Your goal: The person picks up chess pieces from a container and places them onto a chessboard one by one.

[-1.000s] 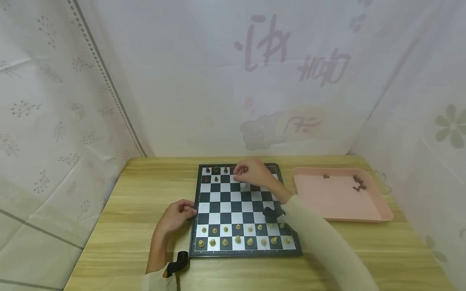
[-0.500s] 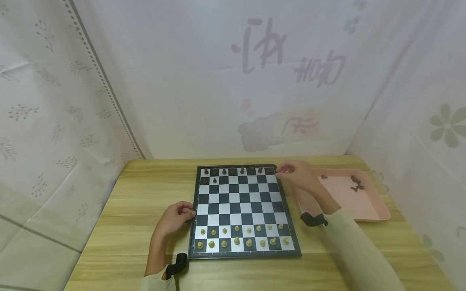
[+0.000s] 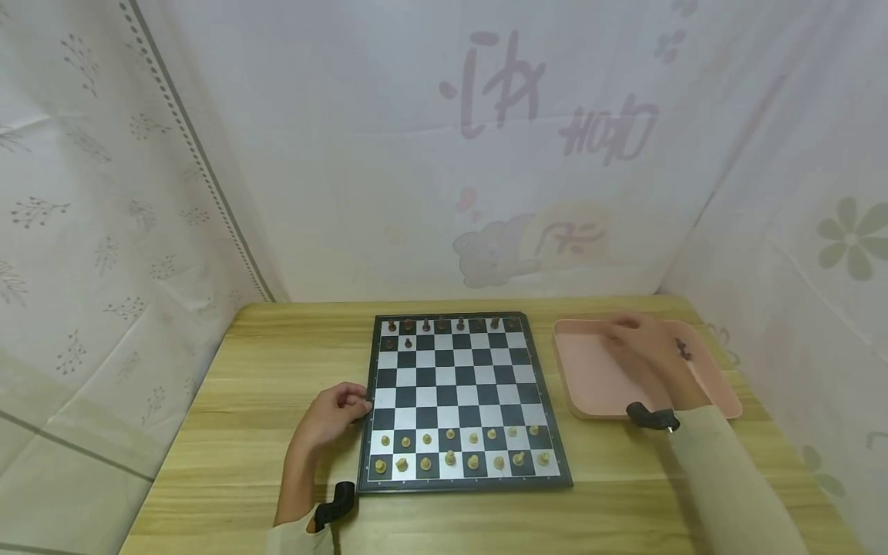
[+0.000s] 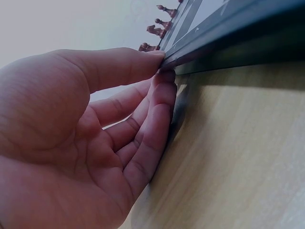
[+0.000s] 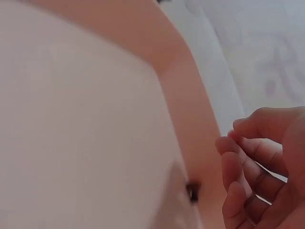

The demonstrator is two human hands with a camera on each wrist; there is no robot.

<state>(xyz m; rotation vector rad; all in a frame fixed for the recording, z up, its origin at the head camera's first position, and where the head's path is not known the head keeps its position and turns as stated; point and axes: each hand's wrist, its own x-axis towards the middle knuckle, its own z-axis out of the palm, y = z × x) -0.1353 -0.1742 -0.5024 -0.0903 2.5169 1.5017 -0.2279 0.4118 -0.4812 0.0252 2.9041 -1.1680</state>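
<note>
My left hand (image 3: 329, 416) is at the left edge of a black-and-white chessboard (image 3: 456, 397). In the left wrist view its thumb and fingertips pinch the board's dark rim (image 4: 200, 50). My right hand (image 3: 647, 345) is over a pink tray (image 3: 597, 405) with its fingers loosely bent and nothing held between them. A small dark chess piece (image 5: 192, 192) lies in the tray just below those fingers, in the right wrist view. More dark pieces (image 3: 683, 349) lie at the tray's right side, partly hidden by the hand.
Dark pieces (image 3: 461, 324) fill the board's far row, with two dark pieces (image 3: 408, 343) in front at the left. Two rows of pale pieces (image 3: 473, 462) stand at the near side. A patterned cloth (image 3: 388, 193) hangs behind the wooden table (image 3: 298, 339).
My right hand has moved right from the far side of the board, past its far right corner, to over the pink tray. The left hand stays at the board's edge.
</note>
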